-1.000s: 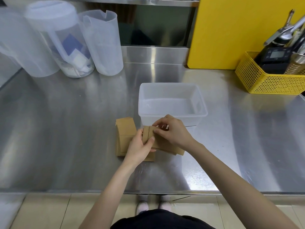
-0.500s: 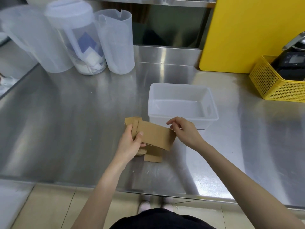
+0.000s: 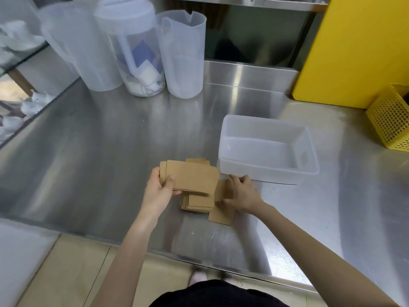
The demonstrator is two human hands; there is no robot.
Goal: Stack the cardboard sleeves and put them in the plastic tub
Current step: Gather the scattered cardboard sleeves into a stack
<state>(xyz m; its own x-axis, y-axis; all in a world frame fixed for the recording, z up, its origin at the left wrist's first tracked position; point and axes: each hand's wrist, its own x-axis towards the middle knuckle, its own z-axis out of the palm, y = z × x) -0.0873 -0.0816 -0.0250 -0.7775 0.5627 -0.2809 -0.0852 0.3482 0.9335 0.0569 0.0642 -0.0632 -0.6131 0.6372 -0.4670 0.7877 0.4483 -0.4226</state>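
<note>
Left hand (image 3: pixel 157 191) pinching a bunch of cardboard sleeves (image 3: pixel 192 177); right hand (image 3: pixel 241 193) gripping a loose sleeve (image 3: pixel 222 199) on the desk (image 3: pixel 110 151), near the plastic tub (image 3: pixel 269 149).

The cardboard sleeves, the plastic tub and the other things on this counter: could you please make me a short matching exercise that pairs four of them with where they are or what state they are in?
Things:
1. sleeves in the left hand
2. plastic tub
3. yellow basket
4. lidded pitcher

Places or states:
A. at the right edge of the counter
B. holds blue and white pieces
C. empty, open side up
D. held flat above a pile of sleeves lying on the counter

Pairs: 1-D, 2-C, 3-A, 4-B
</note>
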